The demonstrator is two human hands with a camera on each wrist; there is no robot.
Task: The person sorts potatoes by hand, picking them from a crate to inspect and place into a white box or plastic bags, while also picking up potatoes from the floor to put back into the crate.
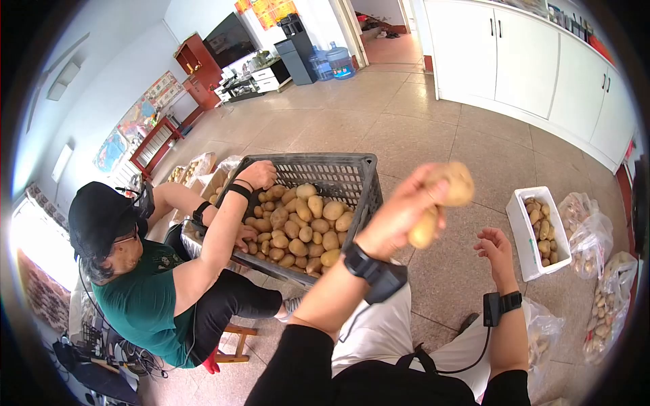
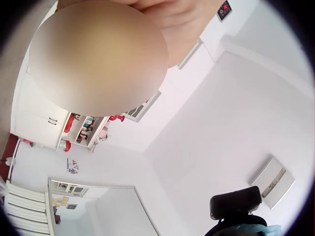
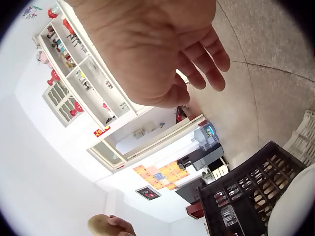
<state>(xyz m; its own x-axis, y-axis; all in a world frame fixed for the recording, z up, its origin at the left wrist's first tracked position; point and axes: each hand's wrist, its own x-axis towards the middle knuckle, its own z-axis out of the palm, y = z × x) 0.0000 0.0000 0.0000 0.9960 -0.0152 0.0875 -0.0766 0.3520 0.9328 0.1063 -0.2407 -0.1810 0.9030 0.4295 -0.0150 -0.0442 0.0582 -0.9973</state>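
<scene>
In the head view my left hand [image 1: 393, 220] is raised between the crate and the white box, gripping two potatoes. The larger potato [image 1: 455, 184] sticks out past the thumb, and a smaller yellow potato [image 1: 424, 229] shows below it. Up close in the left wrist view, a blurred potato [image 2: 98, 59] covers part of the fingers. My right hand [image 1: 499, 256] is held over the floor left of the white box, its fingers loosely bent and holding nothing. From the right wrist view, the same right hand [image 3: 152, 49] has its palm and spread fingers bare.
A black plastic crate [image 1: 338, 160] full of potatoes stands at front left. Beside it sits another person [image 1: 145, 291] with both hands at the crate. On the right are a white box [image 1: 525, 233] of potatoes and several plastic bags [image 1: 589, 237]. White cabinets [image 1: 528, 61] line the back.
</scene>
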